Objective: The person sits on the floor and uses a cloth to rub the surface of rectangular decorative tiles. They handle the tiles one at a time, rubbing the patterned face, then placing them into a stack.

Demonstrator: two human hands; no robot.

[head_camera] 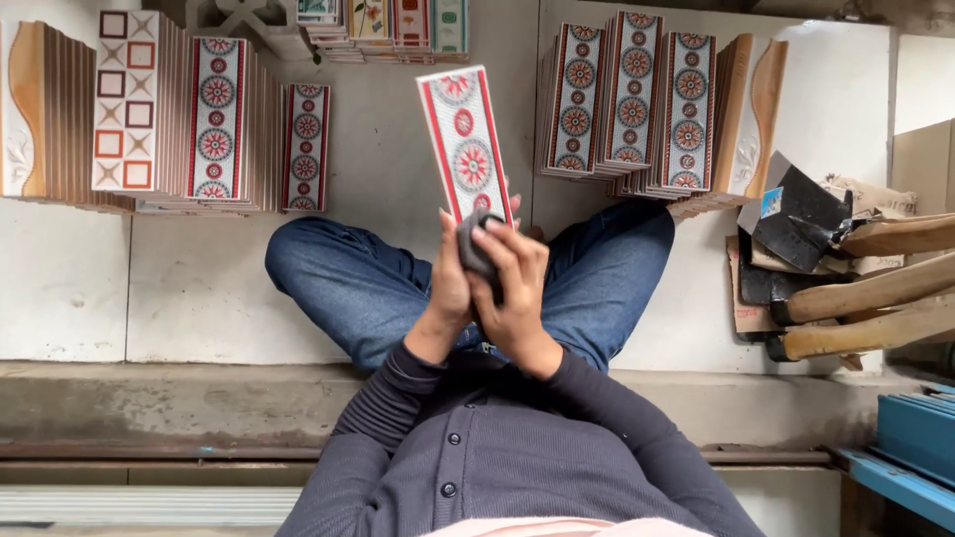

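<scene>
I sit cross-legged on a pale floor in blue jeans and a dark button-up top. A long narrow tile (464,139), white with red borders and round red-and-green flower patterns, stands tilted in front of me. My left hand (449,286) grips its lower end from the left. My right hand (519,283) is closed over a dark grey lump (475,249), a stone or pad, pressed against the tile's bottom edge. The base of the tile is hidden behind my hands.
Stacks of patterned tiles lean on the floor at the left (214,119), at the right (632,99) and at the top (383,25). Metal-bladed tools with wooden handles (865,293) lie on cardboard at the right. A blue box (915,438) sits at the lower right. A concrete step (149,398) runs beneath me.
</scene>
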